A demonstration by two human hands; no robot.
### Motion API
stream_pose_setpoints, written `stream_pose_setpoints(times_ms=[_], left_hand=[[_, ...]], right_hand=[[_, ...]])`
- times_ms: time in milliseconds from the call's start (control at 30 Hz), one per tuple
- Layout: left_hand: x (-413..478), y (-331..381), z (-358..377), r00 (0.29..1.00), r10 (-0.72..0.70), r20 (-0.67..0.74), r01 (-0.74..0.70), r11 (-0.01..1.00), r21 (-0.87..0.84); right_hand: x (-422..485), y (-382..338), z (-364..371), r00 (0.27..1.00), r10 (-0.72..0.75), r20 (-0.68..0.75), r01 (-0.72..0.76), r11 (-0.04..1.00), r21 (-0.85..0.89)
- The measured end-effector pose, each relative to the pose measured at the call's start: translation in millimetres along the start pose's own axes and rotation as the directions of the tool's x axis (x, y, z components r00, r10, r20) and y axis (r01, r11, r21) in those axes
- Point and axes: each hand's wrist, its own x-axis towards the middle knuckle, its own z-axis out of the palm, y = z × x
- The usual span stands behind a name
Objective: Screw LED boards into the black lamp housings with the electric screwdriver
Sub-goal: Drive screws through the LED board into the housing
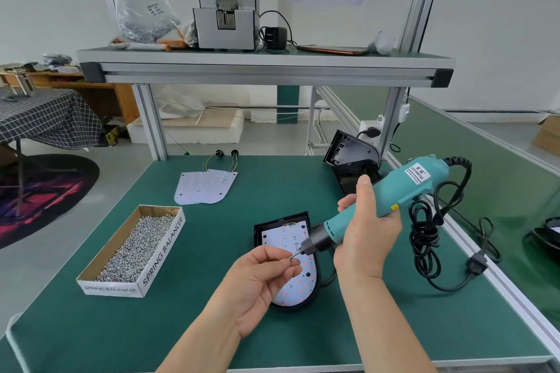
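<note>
Nearest, at left: left hand (260,275), palm turned up, thumb and forefinger pinching one small screw (291,257), other fingers curled in. Screw held at the bit tip of the electric screwdriver (403,188), touching or just short of it; cannot tell which. Just right of it: right hand (368,230), wrapped round the lower teal barrel, thumb pointing up along the body, bit end low and left, cord end high and right. White label on the upper body: "KEENWISE"; smaller print under it not legible. Hands close together, each clamped on its own item. Directly beneath both: black lamp housing (258,232) flat on the green mat (212,327), white LED board (298,291) seated inside, rounded end toward the viewer. Coiled black power cord (424,236) at right. At left, open cardboard box (163,251) printed "SPRING BALANCER" on side and end walls, filled with loose screws (136,248). Further back, two spare LED boards (206,186) with wire leads, overlapping; at back right, more black housings (351,157), one propped upright. On the upper shelf (266,65): grey metal machine (225,27), clear bag (142,9) with silvery contents, label unreadable
</note>
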Motion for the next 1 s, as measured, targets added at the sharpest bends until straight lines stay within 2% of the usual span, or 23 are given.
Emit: stream_pose_setpoints(times_ms=[167, 367, 567, 867, 933, 1000], left_hand=[[-1.3, -4.8, -1.7, 0.985, 0.173, -0.013, -0.169, 0.976, 0.139], [-5.4, -10.0, 4.5, 0.946, 0.322, 0.045, -0.315, 0.873, 0.372], [-7.1, -11.4, 8.3, 0.915, 0.394, 0.087, -0.397, 0.836, 0.38], [-0.1, -7.6, -3.3, 0.907, 0.409, 0.105, -0.406, 0.776, 0.483], [6.2, -6.3, -13.3, 0.889, 0.457, 0.035, -0.388, 0.709, 0.589], [15.8, -5.1, -24.1, 0.85, 0.512, -0.123, -0.273, 0.628, 0.728]], right_hand=[[-1.4, 0.0, -0.6, 0.999, 0.042, -0.013, -0.042, 0.999, -0.007], [3.3, 1.0, -2.5, 0.995, 0.085, -0.058, -0.086, 0.996, 0.0], [7.0, 0.5, -4.1, 0.993, 0.1, -0.06, -0.098, 0.995, 0.029], [14.3, 1.3, -1.2, 0.994, 0.093, -0.061, -0.09, 0.995, 0.047], [16.2, 1.7, -1.2, 0.995, 0.085, -0.058, -0.082, 0.996, 0.046], [17.5, 2.4, -1.8, 0.996, 0.074, -0.059, -0.072, 0.997, 0.041]])
